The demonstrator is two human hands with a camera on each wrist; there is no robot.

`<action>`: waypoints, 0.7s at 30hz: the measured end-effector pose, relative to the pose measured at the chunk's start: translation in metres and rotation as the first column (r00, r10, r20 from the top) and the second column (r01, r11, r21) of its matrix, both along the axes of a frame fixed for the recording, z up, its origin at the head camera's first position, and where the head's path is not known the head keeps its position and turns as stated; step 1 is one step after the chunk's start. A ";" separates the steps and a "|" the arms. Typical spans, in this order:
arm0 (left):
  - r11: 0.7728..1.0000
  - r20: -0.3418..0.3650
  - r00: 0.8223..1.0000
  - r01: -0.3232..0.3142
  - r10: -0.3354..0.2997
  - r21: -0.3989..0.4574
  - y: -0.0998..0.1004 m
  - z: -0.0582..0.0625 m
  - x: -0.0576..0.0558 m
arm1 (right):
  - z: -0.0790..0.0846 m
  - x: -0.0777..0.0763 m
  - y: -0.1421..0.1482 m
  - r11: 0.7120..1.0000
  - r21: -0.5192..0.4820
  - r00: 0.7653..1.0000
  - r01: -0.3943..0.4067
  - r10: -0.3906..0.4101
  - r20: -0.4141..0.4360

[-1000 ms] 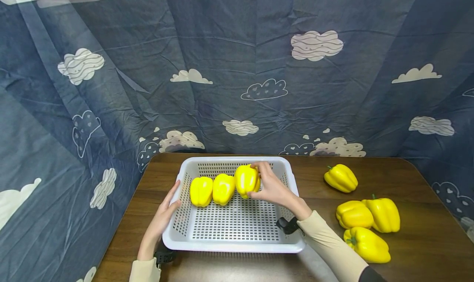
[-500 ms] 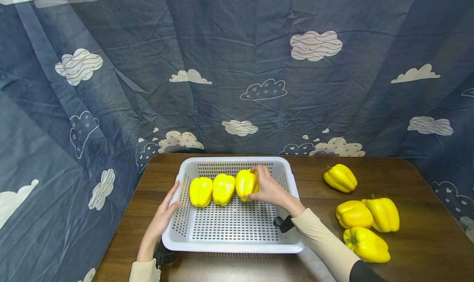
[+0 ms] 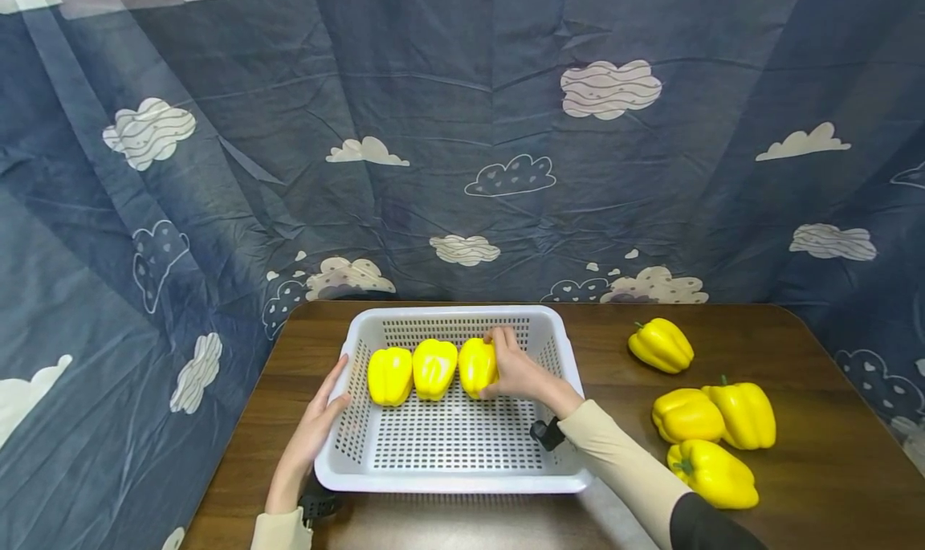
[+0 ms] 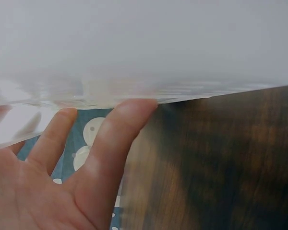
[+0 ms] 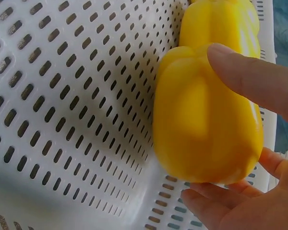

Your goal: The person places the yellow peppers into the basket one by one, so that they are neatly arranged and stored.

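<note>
The right hand (image 3: 516, 373) curls its grip round a glossy yellow bell pepper (image 3: 477, 368), parted just to its width, thumb and fingers on opposite sides — likely to keep it from rolling. The pepper, plump and lobed (no stem shows), is inside a white perforated plastic basket (image 3: 450, 483), beside 2 matching yellow peppers (image 3: 434, 369). The left hand (image 3: 309, 431) rests spread, uncurled fingers on the basket's outer side — presumably to steady it. 4 more yellow peppers (image 3: 686, 416) sit on the dark brown wooden desk (image 3: 607, 349).

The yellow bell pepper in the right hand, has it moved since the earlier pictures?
Yes. The yellow bell pepper in the right hand has shifted down the head picture, away from the white basket's far rim.
</note>
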State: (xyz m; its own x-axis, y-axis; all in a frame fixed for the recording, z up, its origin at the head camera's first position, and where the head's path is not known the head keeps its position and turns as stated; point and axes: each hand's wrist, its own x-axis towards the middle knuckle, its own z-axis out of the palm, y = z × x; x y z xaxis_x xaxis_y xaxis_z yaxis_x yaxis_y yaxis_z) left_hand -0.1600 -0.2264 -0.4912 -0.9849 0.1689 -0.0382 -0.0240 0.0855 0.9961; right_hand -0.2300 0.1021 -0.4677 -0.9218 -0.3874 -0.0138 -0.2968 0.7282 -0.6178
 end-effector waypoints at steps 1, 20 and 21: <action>1.000 -0.003 1.000 0.003 -0.003 0.002 0.000 0.000 0.000 | 0.000 0.000 0.000 1.000 0.004 1.000 0.003 -0.003 0.005; 1.000 -0.003 1.000 0.002 -0.002 0.002 0.000 0.000 0.000 | 0.002 0.000 -0.001 1.000 0.001 1.000 -0.014 0.014 0.014; 1.000 -0.001 1.000 -0.001 0.001 -0.001 0.000 0.000 0.001 | 0.002 0.000 -0.001 1.000 0.001 1.000 -0.008 0.008 0.017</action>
